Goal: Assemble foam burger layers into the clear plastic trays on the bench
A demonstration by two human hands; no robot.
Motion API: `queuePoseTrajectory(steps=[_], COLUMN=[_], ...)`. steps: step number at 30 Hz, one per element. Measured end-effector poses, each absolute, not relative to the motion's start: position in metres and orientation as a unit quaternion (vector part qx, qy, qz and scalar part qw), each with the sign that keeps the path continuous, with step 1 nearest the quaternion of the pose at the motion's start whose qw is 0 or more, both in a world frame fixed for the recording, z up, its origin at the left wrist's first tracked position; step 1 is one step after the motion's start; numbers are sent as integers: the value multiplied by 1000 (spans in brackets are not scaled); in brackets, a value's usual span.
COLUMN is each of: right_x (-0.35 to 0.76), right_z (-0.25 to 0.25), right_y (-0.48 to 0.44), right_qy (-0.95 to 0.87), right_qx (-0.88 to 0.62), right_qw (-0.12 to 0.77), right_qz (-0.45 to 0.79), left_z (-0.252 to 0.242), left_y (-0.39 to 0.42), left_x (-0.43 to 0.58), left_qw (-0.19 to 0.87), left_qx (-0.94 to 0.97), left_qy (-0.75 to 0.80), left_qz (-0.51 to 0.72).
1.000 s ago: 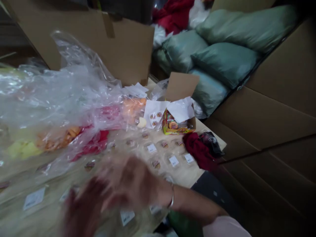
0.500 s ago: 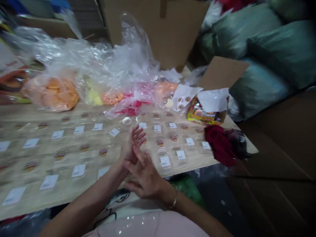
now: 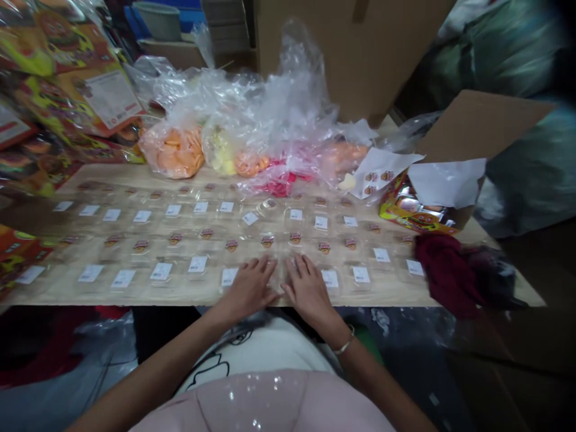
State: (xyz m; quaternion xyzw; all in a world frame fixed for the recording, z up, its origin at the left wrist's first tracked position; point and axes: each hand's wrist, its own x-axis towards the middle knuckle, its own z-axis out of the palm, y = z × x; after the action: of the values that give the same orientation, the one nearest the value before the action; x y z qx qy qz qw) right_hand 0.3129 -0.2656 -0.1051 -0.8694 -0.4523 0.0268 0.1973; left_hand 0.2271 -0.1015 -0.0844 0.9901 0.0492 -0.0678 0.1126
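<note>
My left hand (image 3: pixel 249 287) and my right hand (image 3: pixel 309 288) lie flat side by side at the near edge of a wooden board (image 3: pixel 45 291), fingers stretched out and holding nothing. They rest on small clear packets (image 3: pixel 198 264) laid out in rows across the board, some showing white labels and some small burger-shaped pieces (image 3: pixel 267 241). A bracelet circles my right wrist.
Clear plastic bags of orange, yellow and red pieces (image 3: pixel 173 150) pile up at the board's far side. A small open printed box (image 3: pixel 416 213) and a dark red cloth (image 3: pixel 447 273) sit at the right. Printed cartons (image 3: pixel 54 90) stack at the left, with cardboard boxes (image 3: pixel 360 48) behind.
My hands were pressed together above the board; they have parted and come down flat on the packets near the front edge. The view has swung left and down.
</note>
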Motion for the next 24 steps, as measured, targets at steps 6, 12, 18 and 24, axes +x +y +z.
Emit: queuePoseTrajectory(steps=[6,12,18,24], right_x=[311,304,300,298], right_z=[-111,-111,-121,-108], right_y=[-265,-285,-285,-294], right_qy=[-465,-535,-535,-490], right_qx=[-865,-819,-823,-810], right_qw=[172,182,185,322], right_qz=[74,104,45,-3], left_z=[-83,-89,-87,-81], left_y=[-115,-117,-121,-118], left_x=[239,227,221,213], left_qw=[115,154,134,313], left_qx=[991,986,988,941], left_qy=[39,36,31,105], left_qz=[-54,-46,-65,66])
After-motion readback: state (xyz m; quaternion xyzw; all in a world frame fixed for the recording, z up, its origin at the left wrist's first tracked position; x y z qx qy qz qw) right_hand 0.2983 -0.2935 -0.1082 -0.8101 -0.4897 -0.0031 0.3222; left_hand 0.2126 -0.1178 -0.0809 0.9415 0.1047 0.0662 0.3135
